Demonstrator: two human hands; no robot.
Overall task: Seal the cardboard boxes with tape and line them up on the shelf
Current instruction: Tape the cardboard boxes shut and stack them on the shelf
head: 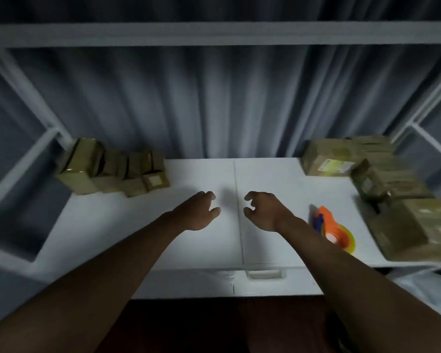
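We are between boxes: our left hand [197, 212] and right hand [261, 210] hover over the white worktop [138, 238], each grip loosely curled and holding nothing. Sealed cardboard boxes [112, 169] sit lined up at ten o'clock; unsealed boxes [382, 179] pile at two. We judge the next move is fetching one, then the orange tape dispenser [335, 231] at three o'clock.

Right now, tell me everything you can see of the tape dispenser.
The tape dispenser has an orange plastic body, a blue part at its far end and a roll that looks yellowish. It lies on the white shelf, beside the right forearm and just behind the right hand, which does not hold it. Boxes lie to its right. Motion blur hides finer detail.
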